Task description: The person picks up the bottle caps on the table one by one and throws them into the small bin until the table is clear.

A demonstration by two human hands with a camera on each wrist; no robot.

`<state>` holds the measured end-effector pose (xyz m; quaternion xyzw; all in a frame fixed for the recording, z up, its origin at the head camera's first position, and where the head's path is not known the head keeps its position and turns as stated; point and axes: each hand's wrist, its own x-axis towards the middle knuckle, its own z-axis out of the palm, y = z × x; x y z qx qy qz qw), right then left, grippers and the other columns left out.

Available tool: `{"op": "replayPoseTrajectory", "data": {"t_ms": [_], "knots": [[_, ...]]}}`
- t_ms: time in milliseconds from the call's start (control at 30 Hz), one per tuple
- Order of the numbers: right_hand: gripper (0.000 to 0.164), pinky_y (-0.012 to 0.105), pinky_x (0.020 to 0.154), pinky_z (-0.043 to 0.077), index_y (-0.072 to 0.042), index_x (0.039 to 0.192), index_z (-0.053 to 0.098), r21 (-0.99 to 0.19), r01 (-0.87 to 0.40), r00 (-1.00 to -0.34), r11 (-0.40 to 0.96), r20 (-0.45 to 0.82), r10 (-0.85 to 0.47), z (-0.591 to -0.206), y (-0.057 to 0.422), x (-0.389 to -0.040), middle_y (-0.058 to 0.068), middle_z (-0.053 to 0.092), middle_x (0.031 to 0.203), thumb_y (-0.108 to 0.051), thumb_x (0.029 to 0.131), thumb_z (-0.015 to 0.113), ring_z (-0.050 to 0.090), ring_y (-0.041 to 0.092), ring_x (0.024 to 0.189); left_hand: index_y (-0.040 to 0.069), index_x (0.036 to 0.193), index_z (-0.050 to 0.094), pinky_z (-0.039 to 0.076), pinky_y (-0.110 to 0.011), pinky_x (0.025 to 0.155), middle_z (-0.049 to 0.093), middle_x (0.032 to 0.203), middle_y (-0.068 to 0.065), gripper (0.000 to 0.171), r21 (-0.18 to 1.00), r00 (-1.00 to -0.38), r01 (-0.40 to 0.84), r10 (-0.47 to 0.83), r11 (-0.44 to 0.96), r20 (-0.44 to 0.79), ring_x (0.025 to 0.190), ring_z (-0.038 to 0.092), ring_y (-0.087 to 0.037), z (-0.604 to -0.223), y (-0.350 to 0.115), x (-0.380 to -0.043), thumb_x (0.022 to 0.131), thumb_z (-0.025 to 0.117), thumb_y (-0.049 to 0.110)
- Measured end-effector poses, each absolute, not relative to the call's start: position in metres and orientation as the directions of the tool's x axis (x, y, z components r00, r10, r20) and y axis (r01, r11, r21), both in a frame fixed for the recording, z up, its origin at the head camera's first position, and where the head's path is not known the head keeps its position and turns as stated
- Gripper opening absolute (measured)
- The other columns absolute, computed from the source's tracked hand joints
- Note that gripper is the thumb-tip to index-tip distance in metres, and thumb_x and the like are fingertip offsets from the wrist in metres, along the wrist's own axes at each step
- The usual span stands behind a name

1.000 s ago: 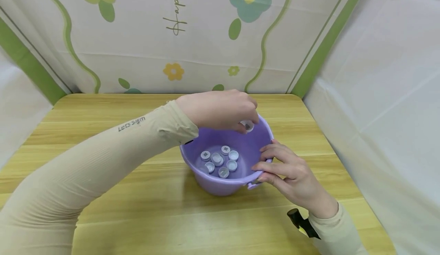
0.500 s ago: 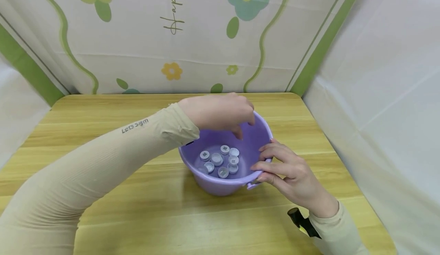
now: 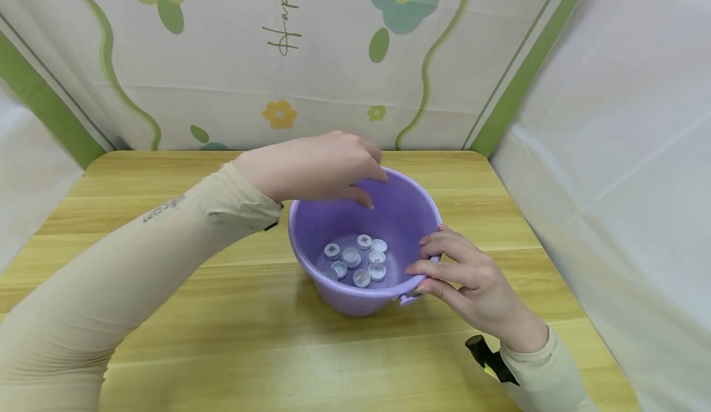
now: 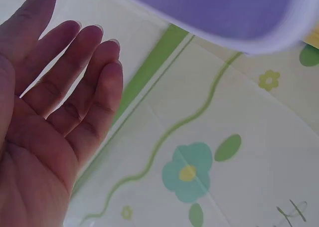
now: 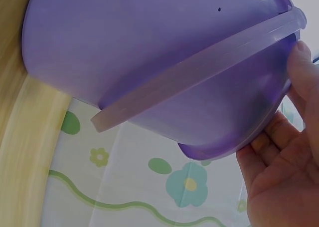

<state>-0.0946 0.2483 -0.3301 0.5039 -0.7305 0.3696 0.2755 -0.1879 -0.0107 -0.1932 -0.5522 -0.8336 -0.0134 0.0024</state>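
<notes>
A purple bucket stands on the wooden table, tilted a little toward the head camera. On its floor lie several small round white caps, some with a square print on top. My right hand grips the bucket's rim at the right, thumb outside and fingers over the edge. In the right wrist view the bucket's handle hangs along its outer side. My left hand hovers over the far left of the rim. The left wrist view shows its palm bare, with loosely bent fingers and nothing in them.
The wooden table extends around the bucket on all sides. A white cloth printed with flowers hangs behind its far edge, and a plain white sheet hangs at the right.
One second ago my left hand held a cap over the bucket. It let the cap drop among the others, then moved left and up. My right hand has stayed on the rim.
</notes>
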Motion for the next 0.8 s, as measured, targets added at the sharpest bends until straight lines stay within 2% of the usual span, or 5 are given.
{"op": "replayPoseTrajectory", "data": {"t_ms": [133,267,467,600,800], "knots": [[0.023,0.049,0.112,0.033,-0.005,0.101,0.076,-0.249,-0.941,-0.336,0.23,0.774,-0.537,-0.329,0.25,-0.095,0.013,0.065,0.101,-0.025,0.097,0.064,0.057,0.028,0.108,0.013,0.113,0.073,0.051,-0.033,0.08,0.063,0.094,0.0,0.029,0.063,-0.416,0.909,0.903,0.411,0.109,0.088,0.06,-0.015,-0.194,-0.038,-0.19,0.087,0.077,0.027],[0.022,0.048,0.112,0.033,-0.006,0.101,0.075,-0.241,-0.942,-0.332,0.234,0.771,-0.544,-0.329,0.252,-0.096,0.013,0.065,0.101,-0.025,0.097,0.064,0.057,0.028,0.107,0.012,0.115,0.074,0.052,-0.034,0.081,0.065,0.1,0.001,0.033,0.093,-0.482,0.876,0.851,0.473,0.209,0.091,0.062,-0.014,-0.198,-0.07,-0.191,0.087,0.078,0.028],[0.023,0.048,0.112,0.033,-0.005,0.101,0.075,-0.241,-0.94,-0.339,0.243,0.758,-0.557,-0.327,0.255,-0.096,0.014,0.065,0.1,-0.025,0.097,0.064,0.058,0.028,0.105,0.006,0.114,0.074,0.054,-0.043,0.08,0.069,0.106,-0.005,0.033,0.107,-0.533,0.84,0.77,0.533,0.351,0.095,0.066,-0.024,-0.219,-0.118,-0.191,0.085,0.08,0.02],[0.032,0.042,0.112,0.035,-0.006,0.107,0.075,-0.223,-0.934,-0.347,0.278,0.75,-0.563,-0.325,0.255,-0.095,0.02,0.062,0.109,-0.034,0.096,0.062,0.057,0.03,0.106,0.004,0.119,0.071,0.054,-0.044,0.08,0.067,0.105,-0.007,0.039,0.139,-0.596,0.797,0.729,0.587,0.338,0.093,0.066,-0.025,-0.238,-0.143,-0.191,0.084,0.081,0.02],[0.056,0.036,0.107,0.036,-0.003,0.117,0.071,-0.157,-0.926,-0.328,0.343,0.784,-0.528,-0.316,0.258,-0.096,0.031,0.056,0.12,-0.052,0.095,0.053,0.052,0.036,0.117,0.006,0.128,0.066,0.048,-0.054,0.092,0.063,0.122,-0.016,0.047,0.19,-0.711,0.701,0.657,0.687,0.25,0.111,0.06,-0.036,-0.264,-0.173,-0.188,0.087,0.078,0.024]]}}
